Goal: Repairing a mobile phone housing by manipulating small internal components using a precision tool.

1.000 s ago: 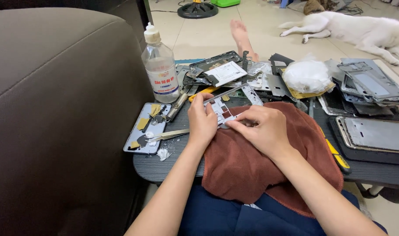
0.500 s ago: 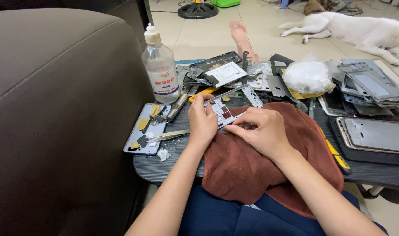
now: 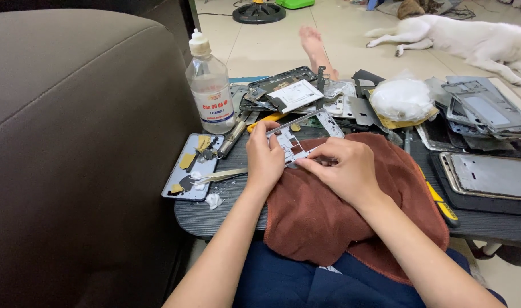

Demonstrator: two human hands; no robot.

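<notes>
A silver phone middle frame (image 3: 297, 140) lies at the far edge of a brown cloth (image 3: 329, 211) on a low dark table (image 3: 215, 219). My left hand (image 3: 264, 157) grips the frame's left side. My right hand (image 3: 340, 169) pinches at its near right edge with thumb and forefinger; what is between the fingertips is hidden. Both forearms reach in from the bottom of the view.
A clear liquid bottle (image 3: 211, 85) stands at the table's back left. A phone back panel (image 3: 191, 166) with tweezers (image 3: 223, 175) lies left. Phone frames and panels (image 3: 488, 177) pile on the right. A brown sofa arm (image 3: 72, 142) fills the left. A white dog (image 3: 471, 37) and a bare foot (image 3: 316, 45) are beyond.
My right hand's fingers have shifted slightly along the frame's edge. My left hand and the frame stay in place.
</notes>
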